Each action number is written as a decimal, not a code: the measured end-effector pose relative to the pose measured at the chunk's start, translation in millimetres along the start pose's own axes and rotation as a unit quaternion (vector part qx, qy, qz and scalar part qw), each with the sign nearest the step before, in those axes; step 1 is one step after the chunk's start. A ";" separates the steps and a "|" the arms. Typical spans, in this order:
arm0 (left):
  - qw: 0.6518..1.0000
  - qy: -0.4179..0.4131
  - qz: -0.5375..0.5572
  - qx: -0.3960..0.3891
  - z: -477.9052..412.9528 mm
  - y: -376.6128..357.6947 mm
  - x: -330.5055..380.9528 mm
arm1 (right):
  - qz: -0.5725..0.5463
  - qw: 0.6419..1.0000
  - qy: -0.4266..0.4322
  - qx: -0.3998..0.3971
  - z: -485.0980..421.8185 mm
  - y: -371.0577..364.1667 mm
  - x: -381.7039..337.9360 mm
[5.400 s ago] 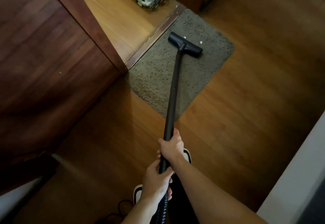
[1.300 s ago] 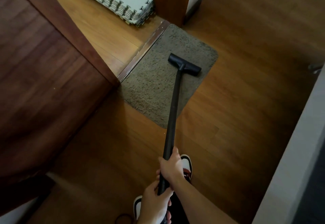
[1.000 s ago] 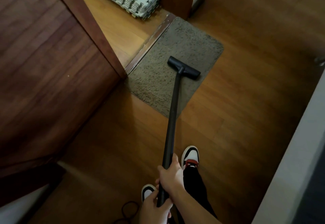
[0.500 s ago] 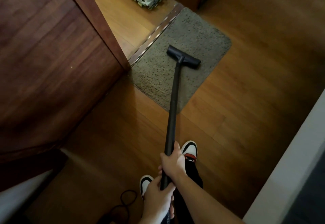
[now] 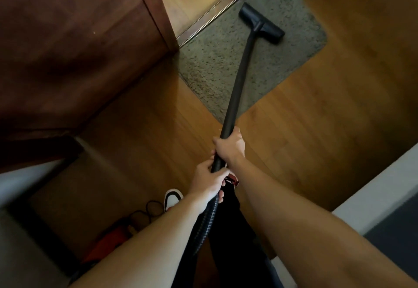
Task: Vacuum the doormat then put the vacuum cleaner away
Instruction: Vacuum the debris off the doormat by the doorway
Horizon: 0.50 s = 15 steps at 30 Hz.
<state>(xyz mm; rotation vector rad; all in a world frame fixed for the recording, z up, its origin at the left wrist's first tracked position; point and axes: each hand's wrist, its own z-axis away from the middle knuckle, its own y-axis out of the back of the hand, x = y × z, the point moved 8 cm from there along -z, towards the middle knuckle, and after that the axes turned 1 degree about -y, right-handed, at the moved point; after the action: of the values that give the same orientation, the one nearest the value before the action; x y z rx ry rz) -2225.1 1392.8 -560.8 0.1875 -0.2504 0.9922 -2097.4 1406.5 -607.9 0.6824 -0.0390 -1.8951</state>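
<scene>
A grey-brown shaggy doormat (image 5: 210,61) lies on the wooden floor by a door threshold. The black vacuum wand (image 5: 239,72) runs from my hands up to its flat black floor head (image 5: 261,23), which rests on the mat's far part. My right hand (image 5: 230,145) grips the wand higher up. Just below it, my left hand (image 5: 207,182) grips the wand's lower end where the ribbed black hose (image 5: 204,226) begins. The red vacuum body (image 5: 106,242) shows dimly on the floor at lower left.
A dark wooden door (image 5: 74,39) stands open on the left, its edge near the mat's left corner. A metal threshold strip (image 5: 217,9) borders the mat. A black cord (image 5: 144,210) coils by my white shoe (image 5: 172,198). A white wall edge (image 5: 373,192) rises at right.
The view has tilted down and closer, bringing my forearms, the hose and the red vacuum body into sight. The floor head sits further up the mat, near the threshold. Both hands keep their grip.
</scene>
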 end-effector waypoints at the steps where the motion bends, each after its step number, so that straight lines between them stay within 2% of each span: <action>1: 1.000 -0.004 0.006 0.000 -3.2 -2.6 4.2 | 0.006 1.000 0.002 0.002 -4.9 1.8 -3.5; 8: 0.999 -0.023 0.028 -0.011 -11.2 -4.4 10.7 | -0.004 1.000 -0.005 0.013 -13.5 0.6 -9.0; 15: 1.000 -0.017 0.021 -0.003 20.0 38.9 -41.8 | 0.005 1.000 -0.012 0.000 35.3 -43.2 28.0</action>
<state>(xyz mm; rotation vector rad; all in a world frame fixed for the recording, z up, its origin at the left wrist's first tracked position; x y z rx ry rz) -2282.2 1374.7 -552.4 0.1938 -0.2886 1.0298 -2157.8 1391.1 -605.1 0.6582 -0.0567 -1.8937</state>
